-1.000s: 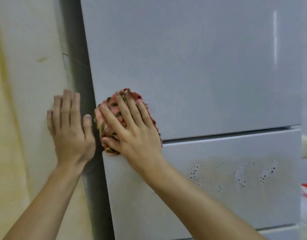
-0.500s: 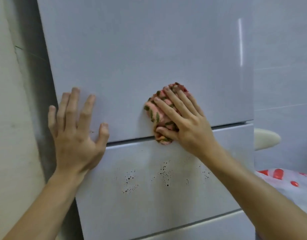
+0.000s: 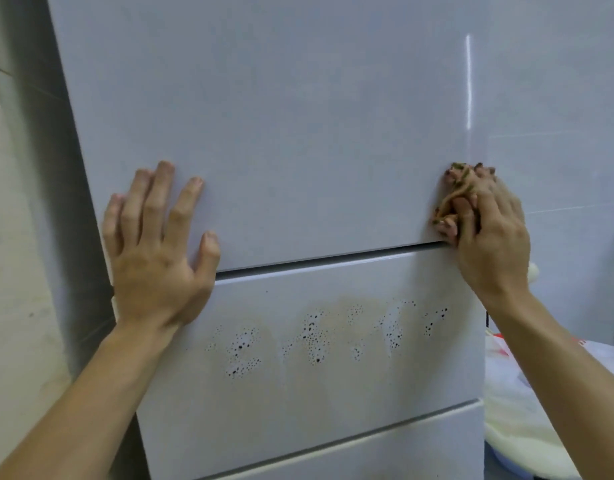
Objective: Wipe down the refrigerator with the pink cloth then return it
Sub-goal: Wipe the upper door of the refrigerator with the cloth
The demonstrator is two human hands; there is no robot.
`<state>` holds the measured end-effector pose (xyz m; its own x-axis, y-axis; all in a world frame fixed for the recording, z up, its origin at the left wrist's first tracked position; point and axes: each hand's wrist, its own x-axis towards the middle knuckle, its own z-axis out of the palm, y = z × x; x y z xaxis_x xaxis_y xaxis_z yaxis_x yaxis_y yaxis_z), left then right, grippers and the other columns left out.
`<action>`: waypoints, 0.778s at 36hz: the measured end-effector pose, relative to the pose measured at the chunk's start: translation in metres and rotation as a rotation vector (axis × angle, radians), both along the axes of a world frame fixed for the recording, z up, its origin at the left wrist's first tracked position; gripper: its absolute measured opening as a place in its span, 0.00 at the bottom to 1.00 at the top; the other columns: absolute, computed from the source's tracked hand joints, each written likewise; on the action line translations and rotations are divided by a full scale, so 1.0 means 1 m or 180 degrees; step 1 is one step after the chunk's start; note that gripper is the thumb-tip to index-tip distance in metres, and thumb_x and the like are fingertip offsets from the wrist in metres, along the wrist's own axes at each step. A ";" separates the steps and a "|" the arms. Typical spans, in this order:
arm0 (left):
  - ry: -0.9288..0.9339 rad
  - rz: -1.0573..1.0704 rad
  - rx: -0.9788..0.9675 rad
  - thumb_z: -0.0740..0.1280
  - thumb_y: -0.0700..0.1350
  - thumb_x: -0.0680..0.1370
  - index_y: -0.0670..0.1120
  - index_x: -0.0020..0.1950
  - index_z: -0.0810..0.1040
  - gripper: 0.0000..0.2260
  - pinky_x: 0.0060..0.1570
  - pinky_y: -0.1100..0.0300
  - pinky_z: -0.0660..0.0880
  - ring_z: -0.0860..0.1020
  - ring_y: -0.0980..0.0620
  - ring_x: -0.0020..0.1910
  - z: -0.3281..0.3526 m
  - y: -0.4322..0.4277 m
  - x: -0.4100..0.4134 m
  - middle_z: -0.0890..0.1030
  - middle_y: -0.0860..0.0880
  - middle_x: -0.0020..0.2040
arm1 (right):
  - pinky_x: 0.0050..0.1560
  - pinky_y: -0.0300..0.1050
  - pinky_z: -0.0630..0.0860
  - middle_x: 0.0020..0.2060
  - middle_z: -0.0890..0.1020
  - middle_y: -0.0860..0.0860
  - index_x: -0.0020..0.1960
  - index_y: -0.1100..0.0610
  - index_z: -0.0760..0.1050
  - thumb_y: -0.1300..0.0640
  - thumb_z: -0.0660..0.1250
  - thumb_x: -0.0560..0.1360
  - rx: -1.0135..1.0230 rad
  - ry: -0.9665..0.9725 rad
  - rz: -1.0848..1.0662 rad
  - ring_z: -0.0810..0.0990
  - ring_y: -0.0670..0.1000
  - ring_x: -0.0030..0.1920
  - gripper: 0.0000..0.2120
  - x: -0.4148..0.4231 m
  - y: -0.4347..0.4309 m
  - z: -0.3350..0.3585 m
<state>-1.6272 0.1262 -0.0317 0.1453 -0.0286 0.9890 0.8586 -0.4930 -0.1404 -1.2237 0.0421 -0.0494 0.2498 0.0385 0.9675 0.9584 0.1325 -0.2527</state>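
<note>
The white refrigerator (image 3: 281, 116) fills the view, with an upper door and drawers below. My right hand (image 3: 489, 237) presses the bunched pink cloth (image 3: 452, 192), patterned with green, against the upper door's lower right corner, fingers curled over it. Most of the cloth is hidden under my fingers. My left hand (image 3: 160, 251) lies flat with spread fingers on the upper door's lower left part. The middle drawer (image 3: 333, 393) shows a tan smear with dark specks.
A beige wall (image 3: 14, 271) stands close on the left, with the fridge's grey side (image 3: 66, 202) next to it. To the right are grey wall tiles (image 3: 558, 116) and a white bag with red marks (image 3: 527, 410) low down.
My right hand has slid the cloth rightward along the bottom of the upper door, from its left edge to its right corner. My left hand moved off the wall onto the door.
</note>
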 end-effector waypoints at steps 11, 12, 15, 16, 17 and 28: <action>0.0039 -0.2189 -0.1570 0.58 0.54 0.85 0.48 0.70 0.78 0.19 0.64 0.54 0.75 0.79 0.55 0.64 -0.022 -0.078 0.040 0.82 0.54 0.63 | 0.67 0.45 0.69 0.64 0.79 0.53 0.77 0.57 0.71 0.42 0.56 0.86 -0.0130 -0.0658 0.1319 0.73 0.52 0.63 0.27 -0.172 -0.008 -0.011; -0.0031 -0.2512 -0.1966 0.59 0.57 0.85 0.49 0.70 0.78 0.19 0.59 0.53 0.78 0.83 0.54 0.58 -0.024 -0.085 0.044 0.84 0.55 0.59 | 0.69 0.45 0.68 0.66 0.78 0.52 0.78 0.57 0.69 0.42 0.57 0.85 -0.0213 -0.0693 0.1439 0.73 0.52 0.64 0.28 -0.183 -0.008 -0.015; -0.0531 -0.3238 -0.2820 0.64 0.54 0.85 0.52 0.65 0.77 0.11 0.38 0.62 0.79 0.82 0.56 0.37 -0.031 -0.096 0.050 0.83 0.55 0.43 | 0.73 0.44 0.65 0.70 0.74 0.49 0.82 0.55 0.63 0.45 0.64 0.83 -0.0551 -0.0688 0.1642 0.72 0.50 0.67 0.31 -0.206 -0.009 -0.030; -0.0694 -0.3281 -0.2908 0.65 0.50 0.85 0.53 0.63 0.77 0.08 0.34 0.64 0.78 0.81 0.57 0.35 -0.033 -0.096 0.049 0.83 0.55 0.40 | 0.73 0.44 0.65 0.71 0.73 0.48 0.83 0.54 0.61 0.47 0.66 0.82 -0.0676 -0.0653 0.1681 0.71 0.49 0.68 0.33 -0.210 -0.009 -0.035; -0.0831 -0.3289 -0.2970 0.65 0.46 0.85 0.52 0.61 0.78 0.06 0.31 0.64 0.77 0.80 0.57 0.34 -0.035 -0.096 0.047 0.82 0.55 0.39 | 0.74 0.44 0.64 0.71 0.72 0.47 0.83 0.53 0.60 0.48 0.67 0.80 -0.0800 -0.0609 0.1723 0.70 0.49 0.69 0.35 -0.212 -0.009 -0.039; -0.0510 -0.2959 -0.3410 0.69 0.38 0.82 0.51 0.61 0.83 0.11 0.45 0.65 0.81 0.86 0.57 0.46 -0.054 -0.082 0.014 0.88 0.53 0.48 | 0.48 0.25 0.69 0.48 0.75 0.41 0.72 0.36 0.74 0.34 0.68 0.70 -0.1912 0.0152 0.2366 0.75 0.36 0.49 0.30 -0.187 -0.033 -0.043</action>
